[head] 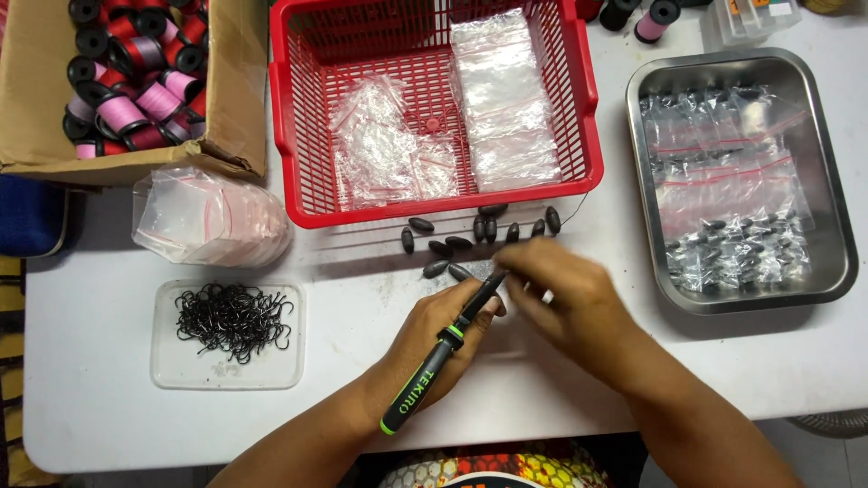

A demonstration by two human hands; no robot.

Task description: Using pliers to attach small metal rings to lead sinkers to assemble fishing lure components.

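My left hand (434,339) grips a black tool with a green-trimmed handle (441,357); its tip points up and to the right, toward my right hand. My right hand (561,294) hovers over the white table just past the tool's tip, fingers pinched together and blurred; what they pinch is too small to make out. Several dark oval sinker weights (457,244) lie scattered on the table right above both hands, in front of the red basket (287,136).
The red basket holds clear plastic bags (502,99). A steel tray (836,226) at right holds bagged weights. A clear lid with black hooks (233,318) sits at left, above it a heap of zip bags (203,217). A cardboard box with thread spools (136,81) stands far left.
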